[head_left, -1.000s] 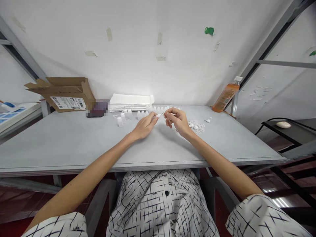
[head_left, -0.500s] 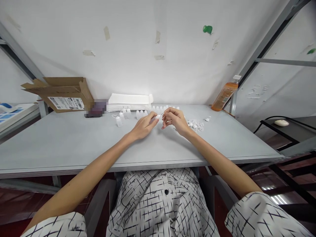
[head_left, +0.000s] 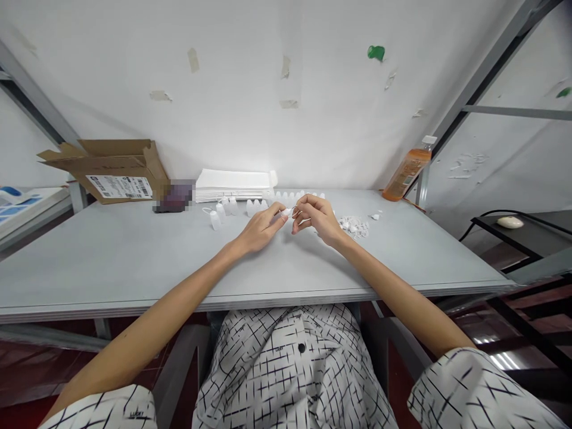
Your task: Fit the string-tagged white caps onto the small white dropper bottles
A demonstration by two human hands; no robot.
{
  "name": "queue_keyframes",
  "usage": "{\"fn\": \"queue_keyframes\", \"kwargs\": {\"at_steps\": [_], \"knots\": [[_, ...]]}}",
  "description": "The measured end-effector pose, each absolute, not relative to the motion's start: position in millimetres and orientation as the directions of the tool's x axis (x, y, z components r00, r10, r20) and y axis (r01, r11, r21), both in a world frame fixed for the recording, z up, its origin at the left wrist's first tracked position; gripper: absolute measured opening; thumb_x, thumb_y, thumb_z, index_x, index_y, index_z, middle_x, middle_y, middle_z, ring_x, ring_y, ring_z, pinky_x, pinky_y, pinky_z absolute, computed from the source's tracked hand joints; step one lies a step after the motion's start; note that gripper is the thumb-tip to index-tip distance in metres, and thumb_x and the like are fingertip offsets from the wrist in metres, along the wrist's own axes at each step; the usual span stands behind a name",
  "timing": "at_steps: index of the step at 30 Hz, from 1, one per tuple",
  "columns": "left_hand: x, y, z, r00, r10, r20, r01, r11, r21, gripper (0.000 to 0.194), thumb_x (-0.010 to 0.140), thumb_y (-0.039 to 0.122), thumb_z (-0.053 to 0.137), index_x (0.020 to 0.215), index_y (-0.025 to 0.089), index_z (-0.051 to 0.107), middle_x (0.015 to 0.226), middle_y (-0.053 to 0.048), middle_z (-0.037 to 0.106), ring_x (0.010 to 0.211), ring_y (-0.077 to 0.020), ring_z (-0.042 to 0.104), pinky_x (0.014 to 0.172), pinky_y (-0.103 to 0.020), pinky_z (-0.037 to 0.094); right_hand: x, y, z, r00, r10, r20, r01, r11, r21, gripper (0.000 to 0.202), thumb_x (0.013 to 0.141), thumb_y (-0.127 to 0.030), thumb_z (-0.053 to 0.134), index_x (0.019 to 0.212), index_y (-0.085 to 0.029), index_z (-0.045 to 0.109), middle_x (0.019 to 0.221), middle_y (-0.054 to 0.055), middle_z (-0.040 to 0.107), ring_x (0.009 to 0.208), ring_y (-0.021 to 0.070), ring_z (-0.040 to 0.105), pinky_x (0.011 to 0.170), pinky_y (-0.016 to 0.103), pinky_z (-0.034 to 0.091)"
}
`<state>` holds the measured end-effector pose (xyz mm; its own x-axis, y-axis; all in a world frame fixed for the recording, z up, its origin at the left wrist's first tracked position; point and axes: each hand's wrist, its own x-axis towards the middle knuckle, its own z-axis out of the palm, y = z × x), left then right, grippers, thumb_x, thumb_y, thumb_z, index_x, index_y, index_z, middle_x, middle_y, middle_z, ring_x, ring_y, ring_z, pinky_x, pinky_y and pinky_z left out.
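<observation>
My left hand [head_left: 261, 229] is closed, with thumb and forefinger pinching a small white plastic dropper bottle [head_left: 286, 212]. Its tip points right, toward my right hand [head_left: 315, 217]. The fingers of that hand are bent into a pinch at the bottle's tip; whatever they hold is too small to make out. Left of my hands, a few capped dropper bottles [head_left: 215, 220] stand on the grey table [head_left: 147, 256]. More open white bottles [head_left: 250, 207] are lined up just behind my left hand. A pile of white caps with straps [head_left: 354, 226] lies right of my right wrist.
Along the back wall are a cardboard box [head_left: 118, 173], a blurred dark object [head_left: 174, 196] and a stack of white sheets [head_left: 235, 183]. An orange bottle [head_left: 407, 173] leans at the back right. Loose white bits [head_left: 375, 216] lie near the pile.
Both hands stay in nearly the same place. The fingers of my right hand have shifted slightly closer to the tip of the bottle.
</observation>
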<state>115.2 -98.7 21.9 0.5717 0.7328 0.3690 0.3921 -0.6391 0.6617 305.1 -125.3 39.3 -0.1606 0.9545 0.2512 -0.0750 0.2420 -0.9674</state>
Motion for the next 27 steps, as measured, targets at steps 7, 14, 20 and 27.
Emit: {"fn": "queue_keyframes", "kwargs": {"at_steps": [7, 14, 20, 27], "knots": [[114.4, -96.7, 19.9, 0.572, 0.721, 0.390, 0.420, -0.667, 0.615, 0.034, 0.101, 0.048, 0.036, 0.105, 0.019, 0.054, 0.090, -0.002, 0.061, 0.080, -0.0177, 0.053, 0.075, -0.030, 0.038, 307.1, -125.5, 40.0, -0.164, 0.950, 0.266, -0.033, 0.264, -0.964, 0.015, 0.081, -0.026, 0.062, 0.073, -0.018, 0.053, 0.072, -0.002, 0.060, 0.050, 0.0116, 0.065, 0.053, 0.029, 0.059], [113.7, -95.6, 18.9, 0.576, 0.713, 0.400, 0.438, -0.682, 0.585, 0.035, 0.100, 0.048, 0.037, 0.107, 0.019, 0.055, 0.092, -0.003, 0.063, 0.083, -0.0193, 0.055, 0.078, -0.031, 0.040, 310.2, -122.3, 38.8, -0.187, 0.948, 0.258, 0.000, 0.263, -0.965, 0.013, 0.080, -0.024, 0.062, 0.072, -0.018, 0.054, 0.068, -0.002, 0.059, 0.050, 0.0129, 0.065, 0.054, 0.031, 0.060], [113.1, -96.1, 19.7, 0.573, 0.714, 0.401, 0.460, -0.686, 0.564, 0.036, 0.100, 0.048, 0.037, 0.109, 0.020, 0.056, 0.091, -0.003, 0.064, 0.081, -0.0194, 0.055, 0.076, -0.031, 0.040, 313.4, -122.1, 40.0, -0.213, 0.946, 0.244, 0.045, 0.259, -0.965, 0.015, 0.080, -0.024, 0.063, 0.070, -0.017, 0.054, 0.069, -0.001, 0.059, 0.050, 0.0120, 0.065, 0.054, 0.030, 0.060], [113.4, -96.8, 20.3, 0.579, 0.714, 0.393, 0.470, -0.686, 0.555, 0.037, 0.099, 0.047, 0.038, 0.111, 0.019, 0.057, 0.094, -0.004, 0.064, 0.081, -0.0196, 0.055, 0.075, -0.031, 0.039, 313.6, -122.5, 40.4, -0.208, 0.946, 0.247, 0.039, 0.260, -0.965, 0.011, 0.080, -0.022, 0.060, 0.072, -0.018, 0.055, 0.067, -0.002, 0.060, 0.050, 0.0128, 0.065, 0.056, 0.030, 0.059]]}}
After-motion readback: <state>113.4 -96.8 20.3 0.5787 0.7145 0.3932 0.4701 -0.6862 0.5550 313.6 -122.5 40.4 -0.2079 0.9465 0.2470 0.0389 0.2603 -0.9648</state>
